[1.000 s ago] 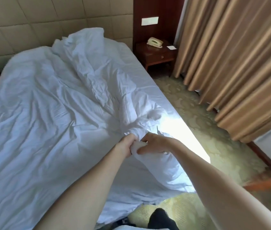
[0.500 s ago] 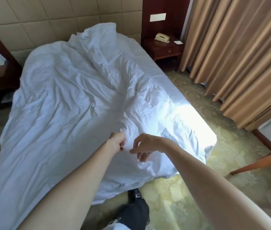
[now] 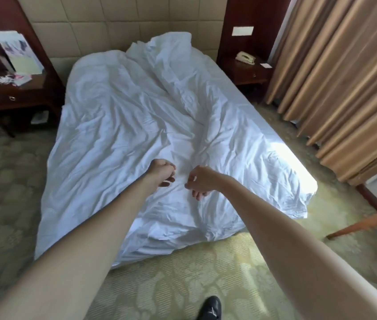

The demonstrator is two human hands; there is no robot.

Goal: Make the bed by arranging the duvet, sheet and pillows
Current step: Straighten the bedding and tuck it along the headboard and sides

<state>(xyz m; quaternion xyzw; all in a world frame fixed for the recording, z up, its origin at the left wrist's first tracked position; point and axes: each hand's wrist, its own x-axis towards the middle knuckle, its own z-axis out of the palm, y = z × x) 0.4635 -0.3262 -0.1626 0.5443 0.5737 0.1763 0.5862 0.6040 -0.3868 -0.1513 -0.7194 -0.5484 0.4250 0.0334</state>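
duvet (image 3: 136,139): white, rumpled, covering the whole bed, bunched ridge running toward 1 o'clock by the headboard | handling: looks soft, light, limp; best gripped at the foot hem or corners | left hand (image 3: 162,173): loosely curled, empty, over the cloth | right hand (image 3: 200,181): fingers half-open, empty, just at its 3 o'clock

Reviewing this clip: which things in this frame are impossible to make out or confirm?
- Pillows: none visible in the head view; the rumpled duvet covers the whole bed.
- Sheet: hidden under the duvet.
- Left hand and right hand: fingers curled just above the cloth; whether they pinch any is unclear.
- Papers on the left nightstand: blurred, unreadable.
- Wooden furniture leg: cut off by the right edge.
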